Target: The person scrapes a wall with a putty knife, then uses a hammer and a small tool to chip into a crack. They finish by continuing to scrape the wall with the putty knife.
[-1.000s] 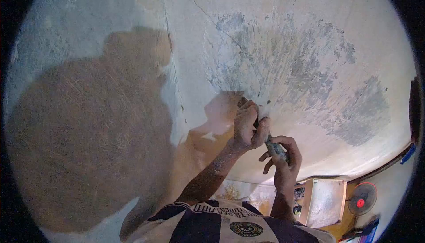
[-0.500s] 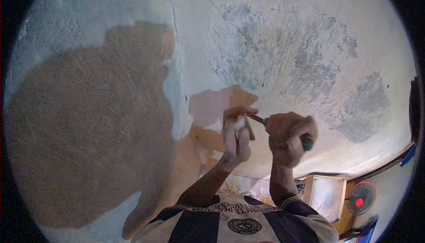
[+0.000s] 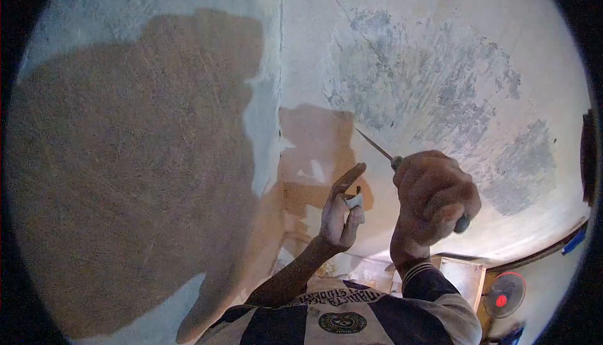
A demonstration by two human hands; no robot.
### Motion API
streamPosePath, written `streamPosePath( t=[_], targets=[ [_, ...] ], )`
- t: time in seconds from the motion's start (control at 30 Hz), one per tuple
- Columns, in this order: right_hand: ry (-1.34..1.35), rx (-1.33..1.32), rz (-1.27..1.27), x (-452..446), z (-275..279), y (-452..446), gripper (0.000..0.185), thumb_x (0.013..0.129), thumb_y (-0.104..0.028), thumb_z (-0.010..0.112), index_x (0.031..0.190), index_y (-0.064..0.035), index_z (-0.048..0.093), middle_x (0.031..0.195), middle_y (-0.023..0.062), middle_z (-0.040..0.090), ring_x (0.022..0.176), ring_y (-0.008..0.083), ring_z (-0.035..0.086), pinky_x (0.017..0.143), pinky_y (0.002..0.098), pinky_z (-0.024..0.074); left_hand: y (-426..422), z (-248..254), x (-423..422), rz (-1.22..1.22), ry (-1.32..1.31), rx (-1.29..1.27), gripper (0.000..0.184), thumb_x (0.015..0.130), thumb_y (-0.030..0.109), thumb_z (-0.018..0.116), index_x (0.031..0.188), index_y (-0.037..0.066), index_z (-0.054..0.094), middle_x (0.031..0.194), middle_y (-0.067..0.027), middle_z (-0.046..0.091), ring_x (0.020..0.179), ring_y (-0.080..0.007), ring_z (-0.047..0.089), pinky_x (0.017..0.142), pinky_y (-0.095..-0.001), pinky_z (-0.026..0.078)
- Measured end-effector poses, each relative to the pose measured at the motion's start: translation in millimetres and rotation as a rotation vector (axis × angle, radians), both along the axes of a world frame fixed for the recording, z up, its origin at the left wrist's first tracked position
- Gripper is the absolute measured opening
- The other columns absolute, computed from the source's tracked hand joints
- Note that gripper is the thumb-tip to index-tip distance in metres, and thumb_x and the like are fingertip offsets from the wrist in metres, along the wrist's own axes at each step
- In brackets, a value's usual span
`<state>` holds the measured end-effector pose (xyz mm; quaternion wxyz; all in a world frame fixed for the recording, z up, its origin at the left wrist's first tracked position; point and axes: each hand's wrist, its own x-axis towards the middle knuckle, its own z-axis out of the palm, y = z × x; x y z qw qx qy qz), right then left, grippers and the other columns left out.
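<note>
- In the right hand, a screwdriver-like tool is sitting firmly, the fingers folding tightly around its handle and the dark butt end showing below the fist.
- Its thin, tapering shaft is pointing up and to the left, toward the wall; whether the tip is touching the plaster I cannot tell.
- Just beside it, lower and apart from the tool, the left hand is pinching a small white piece between bent fingers and thumb, with one finger extending upward.
- Above both hands, a mottled grey scraped patch is spreading across the pale wall, and a thin crack is running down into it.
- To the left, a large shadow is covering much of the bluish wall.
- Below, a striped shirt is showing; a red-rimmed fan is standing at lower right.
</note>
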<state>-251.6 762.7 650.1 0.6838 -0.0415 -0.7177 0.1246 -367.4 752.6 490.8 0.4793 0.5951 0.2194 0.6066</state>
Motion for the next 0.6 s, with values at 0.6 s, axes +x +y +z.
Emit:
streamPosePath(
  t=[0.6],
  targets=[
    [-0.106, -0.041, -0.346, 3.2, -7.5, -5.0, 0.022, 0.096, -0.022, 0.059, 0.077, -0.0104, 0.056, 0.068, 0.0018, 0.058, 0.062, 0.0181, 0.058, 0.06, 0.0355, 0.0512, -6.6, 13.9, 3.9, -0.012, -0.03, 0.095, 0.048, 0.101, 0.009, 0.035, 0.146, -0.007, 0.034, 0.158, -0.028, 0.03, 0.142, -0.0358, 0.037, 0.116, -0.0425, 0.03]
  ],
)
